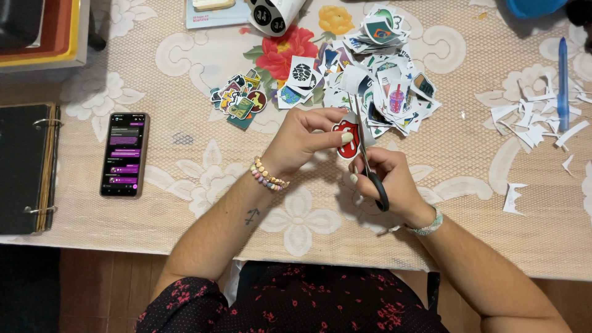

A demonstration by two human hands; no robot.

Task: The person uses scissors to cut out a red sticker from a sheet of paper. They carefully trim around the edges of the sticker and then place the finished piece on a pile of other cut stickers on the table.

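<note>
My left hand (302, 140) pinches a red mouth-shaped sticker cutout (347, 137) with a white border, held just above the table. My right hand (387, 176) grips black-handled scissors (369, 169), whose blades point up and meet the sticker's right edge. Behind both hands lies a heap of cut-out stickers (382, 80). A smaller cluster of stickers (240, 98) sits to the left of it. A beaded bracelet circles my left wrist and a pale woven band my right.
A lace cloth with flowers (185, 55) covers the table. A phone (124, 154) with a lit screen lies at left, beside a black ring binder (24, 166). White paper trimmings (530, 117) and a blue pen (563, 80) lie at right. A white cylinder (274, 13) stands at the back.
</note>
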